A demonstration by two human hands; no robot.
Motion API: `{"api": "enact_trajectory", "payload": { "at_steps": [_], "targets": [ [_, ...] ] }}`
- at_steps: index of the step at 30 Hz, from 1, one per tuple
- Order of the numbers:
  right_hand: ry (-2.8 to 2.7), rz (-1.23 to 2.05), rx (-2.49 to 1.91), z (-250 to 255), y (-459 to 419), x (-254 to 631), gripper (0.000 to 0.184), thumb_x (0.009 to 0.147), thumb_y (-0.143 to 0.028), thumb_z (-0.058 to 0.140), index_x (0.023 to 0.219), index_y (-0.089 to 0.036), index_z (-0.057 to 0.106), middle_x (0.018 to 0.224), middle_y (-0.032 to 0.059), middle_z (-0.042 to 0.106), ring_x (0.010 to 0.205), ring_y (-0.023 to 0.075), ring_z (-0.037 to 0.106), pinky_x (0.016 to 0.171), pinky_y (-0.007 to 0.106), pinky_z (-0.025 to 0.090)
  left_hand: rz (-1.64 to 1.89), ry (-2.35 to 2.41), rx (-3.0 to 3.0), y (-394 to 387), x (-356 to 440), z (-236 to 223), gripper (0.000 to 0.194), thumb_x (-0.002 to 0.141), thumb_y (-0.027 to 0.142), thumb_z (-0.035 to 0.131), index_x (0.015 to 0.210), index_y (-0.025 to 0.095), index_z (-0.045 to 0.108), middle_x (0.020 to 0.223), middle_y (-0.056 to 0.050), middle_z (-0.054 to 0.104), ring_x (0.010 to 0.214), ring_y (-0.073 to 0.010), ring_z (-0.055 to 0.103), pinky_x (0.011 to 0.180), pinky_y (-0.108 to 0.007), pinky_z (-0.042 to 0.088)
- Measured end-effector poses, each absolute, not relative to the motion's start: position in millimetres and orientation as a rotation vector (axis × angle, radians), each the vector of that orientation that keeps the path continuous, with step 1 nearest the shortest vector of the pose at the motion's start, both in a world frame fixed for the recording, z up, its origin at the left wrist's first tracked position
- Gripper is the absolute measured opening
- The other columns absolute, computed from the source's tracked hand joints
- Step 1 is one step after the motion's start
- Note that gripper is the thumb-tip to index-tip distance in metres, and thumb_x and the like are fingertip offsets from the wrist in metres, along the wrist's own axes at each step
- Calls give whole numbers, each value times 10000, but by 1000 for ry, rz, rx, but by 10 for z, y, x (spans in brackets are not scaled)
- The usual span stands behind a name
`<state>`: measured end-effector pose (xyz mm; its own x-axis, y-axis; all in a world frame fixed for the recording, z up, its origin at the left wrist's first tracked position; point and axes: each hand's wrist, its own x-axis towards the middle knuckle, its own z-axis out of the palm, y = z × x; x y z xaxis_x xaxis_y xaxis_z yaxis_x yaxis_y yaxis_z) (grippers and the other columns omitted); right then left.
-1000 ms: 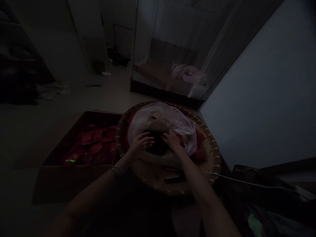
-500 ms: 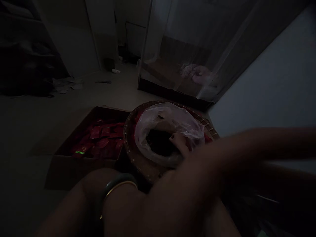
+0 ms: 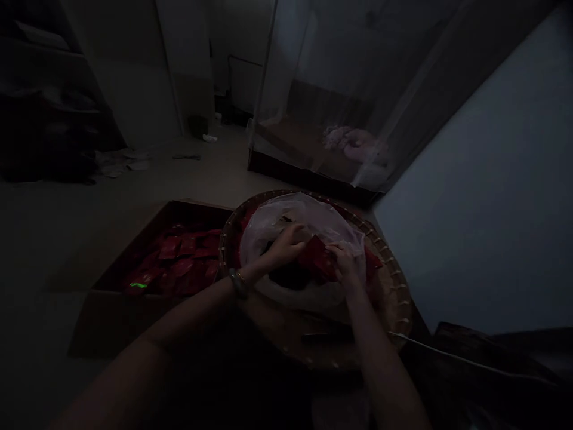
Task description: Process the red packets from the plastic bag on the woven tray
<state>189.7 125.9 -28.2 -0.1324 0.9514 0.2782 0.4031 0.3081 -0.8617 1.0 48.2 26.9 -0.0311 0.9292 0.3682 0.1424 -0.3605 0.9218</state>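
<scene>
My right hand [image 3: 344, 260] pinches the edge of a red packet [image 3: 317, 258] over an open plastic bag [image 3: 268, 216]. To its left, my left hand [image 3: 286, 246] reaches over the bag with its fingers apart, close to the packet; any contact is hard to make out. Two bangles circle my left wrist. Dark contents, too dim to name, show inside the bag. The bag sits in a round woven basket tray [image 3: 396, 280], with more red packets around it.
A cardboard box [image 3: 120, 319] holding many red packets stands left of the tray. Behind is a bed frame with a hanging net [image 3: 322, 119]. A pale wall [image 3: 492, 197] rises on the right, and a thin cord [image 3: 461, 357] runs from the tray's right edge. The room is dim.
An arm that stretched across the view to the right has drawn back. Both hands are now over the bag, and a red packet has appeared in my right hand.
</scene>
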Motion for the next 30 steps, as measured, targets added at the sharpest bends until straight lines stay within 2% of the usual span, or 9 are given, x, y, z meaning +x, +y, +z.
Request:
{"api": "enact_trajectory", "payload": {
  "at_steps": [3,5,7,10,13,19,23,30],
  "targets": [
    [-1407,929,-1192,-236,1205,1847,262,697,-428,597,749,-171,593,620,-33,592,496,111,560,422,218,454,1260,1158,1423,817,-105,-233,552,688,167,642,1222,114,512,1179,-131,599,1078,-251,563,893,-374,476],
    [-1277,1038,-1142,-215,1148,1759,255,647,-394,628,777,-180,582,662,-21,603,514,122,565,435,234,472,1154,1053,1384,874,-121,-438,481,723,239,619,1181,108,554,1085,-108,650,955,-225,615,790,-323,504],
    [-1315,1062,-1142,-188,1081,1678,295,668,-384,608,882,-182,579,727,0,624,541,139,579,459,264,495,1087,1035,1408,847,-125,-506,341,744,306,592,1009,99,654,918,-72,694,802,-192,635,688,-271,497],
    [-1632,803,-1168,-128,981,1621,400,732,-329,572,1109,-195,554,922,51,659,747,191,637,651,343,544,1089,1101,1430,772,-145,-453,284,731,318,588,892,109,694,779,-29,698,673,-155,614,613,-230,462],
    [-1956,385,-1110,-85,900,1609,378,784,-237,531,1158,-206,577,1082,78,635,995,219,593,890,394,476,1137,1153,1454,727,-168,-395,276,716,317,592,870,116,701,753,-21,697,640,-145,599,582,-214,440],
    [-2041,-42,-1090,-190,822,1555,375,894,-201,405,1238,-173,550,1173,113,605,1075,215,557,920,374,456,1216,1233,1477,697,-164,-407,286,709,372,606,814,118,684,723,-31,683,639,-143,586,565,-206,430],
    [-2022,-183,-1074,-233,811,1549,310,903,-267,451,1149,-188,621,1171,114,596,1064,227,538,918,384,442,1212,1272,1495,697,-177,-406,279,707,375,602,799,120,670,711,-22,670,623,-130,565,557,-201,414],
    [-2037,-85,-1039,-180,799,1611,204,885,-260,482,882,-190,674,837,73,661,841,218,552,796,371,447,1174,1262,1546,688,-179,-386,258,725,351,592,796,114,668,723,-27,671,634,-132,568,548,-199,409]
  ]
}}
